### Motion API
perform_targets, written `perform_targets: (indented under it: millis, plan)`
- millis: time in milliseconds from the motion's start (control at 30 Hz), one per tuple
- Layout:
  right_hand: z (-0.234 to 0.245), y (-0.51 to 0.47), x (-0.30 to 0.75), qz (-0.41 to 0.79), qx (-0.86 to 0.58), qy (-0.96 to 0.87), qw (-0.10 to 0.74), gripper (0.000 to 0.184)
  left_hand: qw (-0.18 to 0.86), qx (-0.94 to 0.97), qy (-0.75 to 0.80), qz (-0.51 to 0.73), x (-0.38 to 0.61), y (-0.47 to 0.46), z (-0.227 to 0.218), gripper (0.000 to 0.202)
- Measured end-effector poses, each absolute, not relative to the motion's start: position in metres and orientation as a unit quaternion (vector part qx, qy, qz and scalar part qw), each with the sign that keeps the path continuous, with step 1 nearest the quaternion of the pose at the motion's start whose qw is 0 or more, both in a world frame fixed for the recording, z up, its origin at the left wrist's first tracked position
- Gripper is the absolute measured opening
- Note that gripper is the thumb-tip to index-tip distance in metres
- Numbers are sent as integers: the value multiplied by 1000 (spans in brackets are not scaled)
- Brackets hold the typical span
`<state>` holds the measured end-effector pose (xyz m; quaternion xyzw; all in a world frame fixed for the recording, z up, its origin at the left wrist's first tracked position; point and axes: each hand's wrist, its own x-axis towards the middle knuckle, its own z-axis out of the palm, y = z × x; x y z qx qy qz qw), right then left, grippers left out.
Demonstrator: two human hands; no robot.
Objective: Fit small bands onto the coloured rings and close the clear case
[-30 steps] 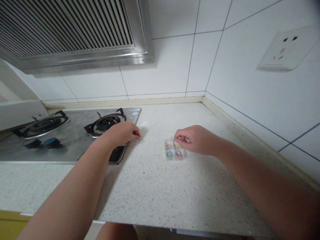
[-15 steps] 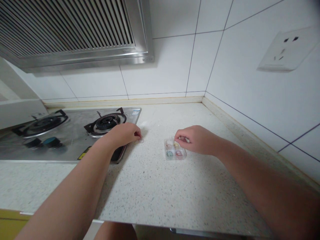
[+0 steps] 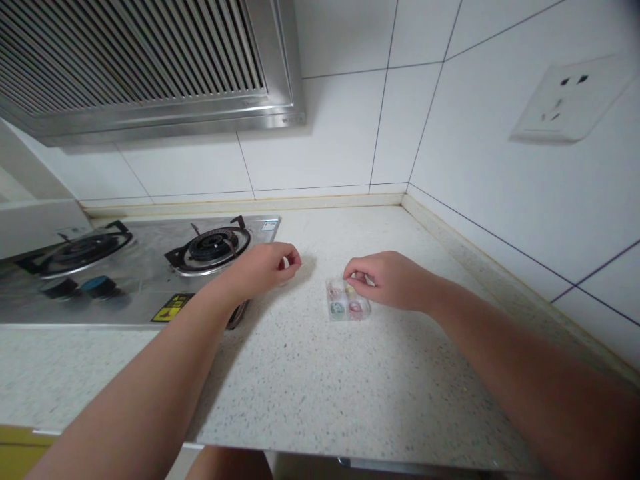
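Observation:
A small clear plastic box (image 3: 347, 308) lies on the speckled countertop (image 3: 320, 387), with coloured little rings in its four compartments. My right hand (image 3: 393, 280) pinches the box's far right edge with thumb and fingertips. To the left, my left hand (image 3: 263, 270) hovers just above the counter beside the stove's corner. Its thumb and forefinger are pinched together on a tiny pale ring that is hard to make out. A gap of bare counter separates the two hands.
A steel gas stove (image 3: 125, 267) with two burners and a yellow warning label fills the left. A range hood (image 3: 140, 67) hangs above it. White tiled walls meet at the back corner, and a wall socket (image 3: 565, 100) sits on the right wall.
My left hand has lifted off the counter and moved right toward the box; the small rings seen by its fingertips no longer lie there. The right hand stays on the box.

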<state>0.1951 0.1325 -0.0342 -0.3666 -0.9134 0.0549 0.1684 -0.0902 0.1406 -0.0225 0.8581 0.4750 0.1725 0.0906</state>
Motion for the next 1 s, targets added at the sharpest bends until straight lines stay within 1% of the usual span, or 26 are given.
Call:
perform_targets:
  millis: [167, 233, 333, 400, 867, 1000]
  plan:
    - [-35, 131, 191, 69, -324, -926, 179, 19, 90, 873, 450, 167, -83, 138, -26, 15]
    - [-35, 130, 190, 71, -302, -934, 180, 25, 78, 877, 447, 158, -82, 137, -26, 15]
    - [-37, 128, 188, 79, -288, -941, 160, 37, 72, 879, 446, 149, -82, 136, -25, 15]
    - [-38, 127, 186, 85, -287, -943, 146, 40, 71, 880, 447, 147, -82, 136, -24, 15]
    - [-36, 126, 186, 100, -292, -940, 143, 27, 62, 876, 456, 143, -84, 137, -25, 13]
    - [-35, 125, 184, 112, -297, -939, 131, 27, 63, 878, 455, 138, -83, 136, -25, 12]
